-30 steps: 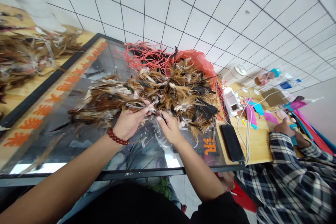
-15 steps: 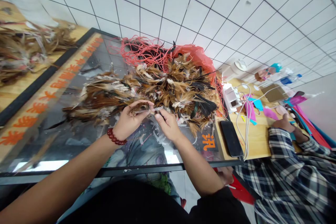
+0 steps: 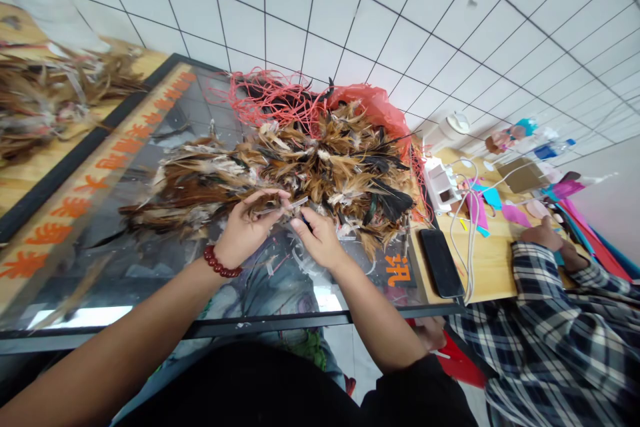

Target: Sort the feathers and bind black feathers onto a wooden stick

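My left hand (image 3: 254,223), with a dark red bead bracelet (image 3: 221,263) at the wrist, is closed in a pinch around a small brown feather bundle, mostly hidden by the fingers. A thin whitish strip (image 3: 299,203) sticks out past its fingertips. Close beside it, my right hand (image 3: 320,237) is closed with the thumb on top. Something small and dark shows at its fingertips, too little to name. Just beyond both hands lies a large heap of brown, white and black feathers (image 3: 320,167) on the glass tabletop (image 3: 165,280).
Red string (image 3: 273,100) and a red plastic bag (image 3: 373,107) lie behind the feathers. At right are a black phone (image 3: 441,263), a white power strip (image 3: 440,183) with cables, and a person in a plaid sleeve (image 3: 540,280). More feathers (image 3: 60,97) lie at far left.
My right thumb and fingertips have drawn slightly away from the left fingertips, and the whitish strip now points up to the right. My left hand has barely moved.
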A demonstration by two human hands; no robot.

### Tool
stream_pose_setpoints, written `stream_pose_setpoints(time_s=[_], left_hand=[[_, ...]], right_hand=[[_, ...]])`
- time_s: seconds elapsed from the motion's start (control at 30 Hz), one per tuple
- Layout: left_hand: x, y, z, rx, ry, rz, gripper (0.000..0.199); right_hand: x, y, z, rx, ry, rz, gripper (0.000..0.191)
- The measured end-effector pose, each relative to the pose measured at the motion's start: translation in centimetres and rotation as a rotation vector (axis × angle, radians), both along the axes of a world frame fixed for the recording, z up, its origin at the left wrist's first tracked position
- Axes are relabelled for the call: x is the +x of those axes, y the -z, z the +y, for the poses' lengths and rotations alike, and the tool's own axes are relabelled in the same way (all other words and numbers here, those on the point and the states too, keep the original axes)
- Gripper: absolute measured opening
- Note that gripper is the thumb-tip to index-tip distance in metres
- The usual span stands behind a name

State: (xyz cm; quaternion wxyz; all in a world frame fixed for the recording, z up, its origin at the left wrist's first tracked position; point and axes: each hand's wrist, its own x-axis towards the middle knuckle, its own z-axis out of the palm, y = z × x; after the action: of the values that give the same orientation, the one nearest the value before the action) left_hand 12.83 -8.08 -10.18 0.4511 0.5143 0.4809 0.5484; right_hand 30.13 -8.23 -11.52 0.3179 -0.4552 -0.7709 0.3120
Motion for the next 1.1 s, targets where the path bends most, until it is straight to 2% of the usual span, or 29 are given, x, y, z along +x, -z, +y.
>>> stream_pose_setpoints(time_s=[0.17,0.33,0.5,0.63,0.8,1.03,1.1], left_hand=[[0.3,0.6,-0.3,-0.003,0.098,-0.018,0.028],[0.6,0.1,-0.4,-0.022,0.064,-0.023,0.035],[0.7,-0.6,-0.4,-0.07,0.053,-0.112,0.044],[0.7,-0.6,-0.3,-0.116,0.059,-0.161,0.049],[0.7,-0.5,-0.2,-0.122,0.072,-0.168,0.053],[0.5,-0.6,-0.2,-0.103,0.049,-0.16,0.039],[0.5,-0.6,-0.1,-0.103,0.048,-0.166,0.041]], right_hand=[[0.1,0.1,0.0,-0.003,0.005,-0.002,0.035],[0.0,0.0,0.0,-0.043,0.028,0.005,0.04],[0.1,-0.1,0.0,-0.029,0.014,0.006,0.04],[0.2,0.0,0.0,0.003,-0.004,0.0,0.034],[0.2,0.3,0.1,-0.015,-0.004,0.001,0.042],[0.3,0.2,0.1,-0.008,-0.015,-0.027,0.04],[0.3,0.2,0.0,-0.008,-0.013,-0.043,0.04]])
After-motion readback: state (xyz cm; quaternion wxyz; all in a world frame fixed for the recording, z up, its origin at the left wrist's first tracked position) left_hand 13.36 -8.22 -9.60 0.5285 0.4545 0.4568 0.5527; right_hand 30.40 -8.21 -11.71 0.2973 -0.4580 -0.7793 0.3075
